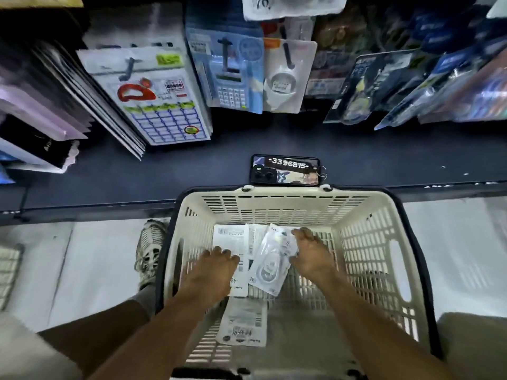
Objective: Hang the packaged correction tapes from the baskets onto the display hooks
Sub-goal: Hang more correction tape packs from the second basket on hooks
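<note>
A cream plastic basket (365, 242) stands on the floor below me, with both my hands reaching down into it. My right hand (311, 252) grips a clear blister pack of correction tape (270, 266) by its right edge, tilted above the basket floor. My left hand (214, 270) rests with bent fingers on a white pack lying face down (229, 237). Another face-down pack (244, 322) lies nearer to me on the basket floor. Black display hooks (288, 54) stick out of the wall above, carrying hung goods.
A phone (285, 171) lies on the dark shelf ledge (137, 171) just behind the basket. Hung calculators, sticker sheets and blue packs crowd the wall above. Notebooks stand at the left. My shoe (149, 250) is beside the basket's left wall on the pale floor.
</note>
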`<control>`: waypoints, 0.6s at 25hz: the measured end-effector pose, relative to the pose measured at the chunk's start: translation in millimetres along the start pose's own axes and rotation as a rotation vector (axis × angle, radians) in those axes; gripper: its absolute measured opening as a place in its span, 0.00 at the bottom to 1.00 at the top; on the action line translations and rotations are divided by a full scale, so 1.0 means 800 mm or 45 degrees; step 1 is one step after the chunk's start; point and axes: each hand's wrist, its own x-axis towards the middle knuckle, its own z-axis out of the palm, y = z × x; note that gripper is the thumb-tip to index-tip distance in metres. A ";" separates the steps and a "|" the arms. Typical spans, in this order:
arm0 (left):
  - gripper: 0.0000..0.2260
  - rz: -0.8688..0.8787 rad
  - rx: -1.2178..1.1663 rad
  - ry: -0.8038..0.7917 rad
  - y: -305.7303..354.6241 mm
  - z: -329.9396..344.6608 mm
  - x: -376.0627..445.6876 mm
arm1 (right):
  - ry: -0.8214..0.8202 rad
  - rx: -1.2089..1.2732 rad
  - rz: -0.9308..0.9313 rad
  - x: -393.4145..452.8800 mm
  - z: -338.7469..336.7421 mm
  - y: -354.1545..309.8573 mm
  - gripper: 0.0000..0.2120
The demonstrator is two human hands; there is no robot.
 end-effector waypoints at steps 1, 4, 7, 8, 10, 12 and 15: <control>0.28 0.099 0.116 0.005 0.001 -0.003 0.015 | -0.015 -0.011 -0.050 0.016 0.005 -0.001 0.35; 0.33 0.400 0.383 -0.016 0.000 -0.011 0.049 | -0.108 -0.044 -0.084 0.047 0.019 0.001 0.41; 0.32 0.583 0.614 -0.041 -0.001 -0.004 0.070 | -0.061 -0.046 -0.088 0.060 0.030 0.009 0.46; 0.30 0.601 0.667 -0.018 0.000 -0.002 0.074 | -0.036 -0.028 -0.085 0.061 0.032 0.011 0.46; 0.26 0.607 0.763 0.015 0.007 0.000 0.079 | -0.018 0.007 -0.069 0.062 0.031 0.011 0.45; 0.22 0.599 0.883 0.041 0.019 0.003 0.081 | -0.072 0.022 -0.046 0.061 0.027 0.006 0.40; 0.16 0.588 1.146 0.058 0.030 0.007 0.077 | -0.333 0.410 -0.018 0.054 0.026 0.000 0.17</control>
